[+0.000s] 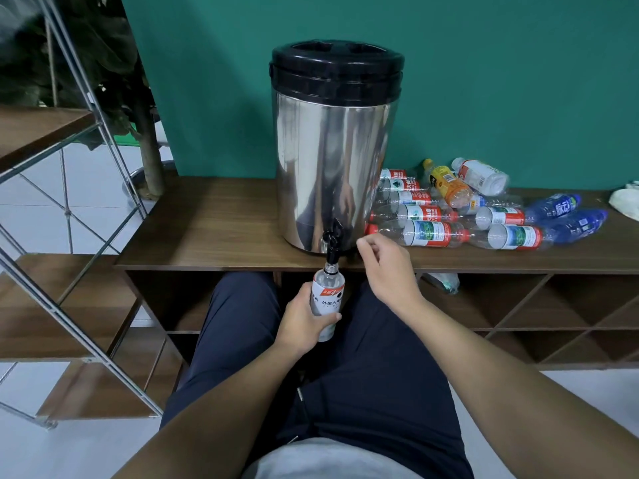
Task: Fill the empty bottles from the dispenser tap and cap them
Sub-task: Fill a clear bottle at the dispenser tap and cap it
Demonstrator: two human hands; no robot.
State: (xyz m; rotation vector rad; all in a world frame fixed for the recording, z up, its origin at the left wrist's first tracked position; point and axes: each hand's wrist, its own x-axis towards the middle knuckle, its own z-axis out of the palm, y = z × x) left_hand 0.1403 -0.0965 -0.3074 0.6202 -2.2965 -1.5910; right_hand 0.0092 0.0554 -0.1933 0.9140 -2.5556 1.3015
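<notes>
The fingers [332, 317] of the left hand [304, 321] were curled round the lower body of an uncapped bottle [326, 299], thumb across its front, gripping it upright. The bottle carried a white label with a red and black band. Its open neck sat directly beneath the black tap [332, 244], just under the spout; contact between the two could not be confirmed. No stream of liquid could be made out.

The right hand [387, 267] was raised to the right of the tap, near it but apart from it. Its fingers [367, 243] were loosely curled, thumb and forefinger drawn close together; whether they pinched a small item could not be told.

The tap projected from the base of a steel dispenser [332, 167] with a black lid [337, 69]. The dispenser stood at the front edge of a wooden desk [214, 223] against a green wall [484, 81].

To the right of the dispenser, a pile of bottles [460, 209] lay on their sides on the desk: clear ones with red and green labels, one orange, one with a white label, and two blue at the far end.

The person was seated, dark trousers [380, 375] visible below the desk edge. Open wooden compartments [518, 305] ran beneath the desk top. A metal-framed shelf unit [69, 202] stood at the left.
</notes>
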